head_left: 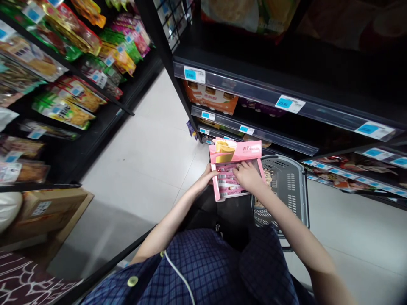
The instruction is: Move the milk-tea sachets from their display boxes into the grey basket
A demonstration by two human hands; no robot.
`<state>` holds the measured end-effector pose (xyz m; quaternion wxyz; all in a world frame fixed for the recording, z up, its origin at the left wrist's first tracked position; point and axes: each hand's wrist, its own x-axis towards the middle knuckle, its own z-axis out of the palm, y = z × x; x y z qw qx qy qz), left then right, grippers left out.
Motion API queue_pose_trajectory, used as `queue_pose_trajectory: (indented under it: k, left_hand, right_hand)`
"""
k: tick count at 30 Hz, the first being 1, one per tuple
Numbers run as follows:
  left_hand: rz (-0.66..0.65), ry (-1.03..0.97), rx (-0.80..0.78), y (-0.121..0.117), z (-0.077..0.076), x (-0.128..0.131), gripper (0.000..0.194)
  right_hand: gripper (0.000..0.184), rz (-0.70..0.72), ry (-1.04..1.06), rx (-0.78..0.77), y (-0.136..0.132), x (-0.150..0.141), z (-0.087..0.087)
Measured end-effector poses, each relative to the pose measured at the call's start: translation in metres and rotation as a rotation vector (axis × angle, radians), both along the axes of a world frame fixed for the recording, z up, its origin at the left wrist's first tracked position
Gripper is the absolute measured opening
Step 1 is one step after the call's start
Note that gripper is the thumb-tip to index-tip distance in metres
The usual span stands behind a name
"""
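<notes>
A pink carton [235, 154] with a drink picture on its raised lid flap is held open in front of my body. Several slim pink-and-white stick sachets [227, 180] lie inside it. My left hand [208, 176] is closed on the carton's left side, with the thumb, red-nailed, over the rim. My right hand [248, 174], wearing a ring, reaches into the carton with its fingers bent over the sachets at the right. Its fingertips are partly hidden, so what they pinch does not show.
A grey shopping basket [291, 186] with goods in it stands on the floor at right, below my right forearm. Black shelves [254, 95] with price tags rise ahead. Snack bags [63, 106] fill the left rack. A cardboard box [47, 212] sits at lower left.
</notes>
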<state>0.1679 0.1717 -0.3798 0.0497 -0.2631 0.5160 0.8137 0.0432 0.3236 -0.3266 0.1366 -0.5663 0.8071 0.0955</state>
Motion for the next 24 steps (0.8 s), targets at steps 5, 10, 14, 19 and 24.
queue_pose_trajectory:
  k: [5, 10, 14, 19, 24]
  left_hand:
    - [0.023, -0.002, -0.019, 0.000, 0.000, -0.001, 0.039]
    - [0.020, -0.004, -0.046, 0.000, 0.002, -0.002, 0.040]
    - [0.031, -0.005, -0.029, -0.001, 0.000, -0.002, 0.046]
    - [0.030, 0.002, -0.005, 0.000, -0.003, -0.001, 0.044]
    - [0.025, 0.015, -0.005, 0.000, 0.001, -0.001, 0.041]
  right_hand:
    - [0.033, 0.160, 0.043, -0.026, 0.001, 0.008, 0.002]
    - [0.039, 0.067, 0.088, 0.001, -0.003, 0.012, 0.005]
    - [0.040, -0.048, 0.075, 0.034, -0.016, 0.017, -0.005]
    - [0.043, -0.124, 0.050, -0.040, -0.012, 0.025, -0.012]
    - [0.033, -0.254, 0.036, -0.072, 0.016, 0.035, 0.001]
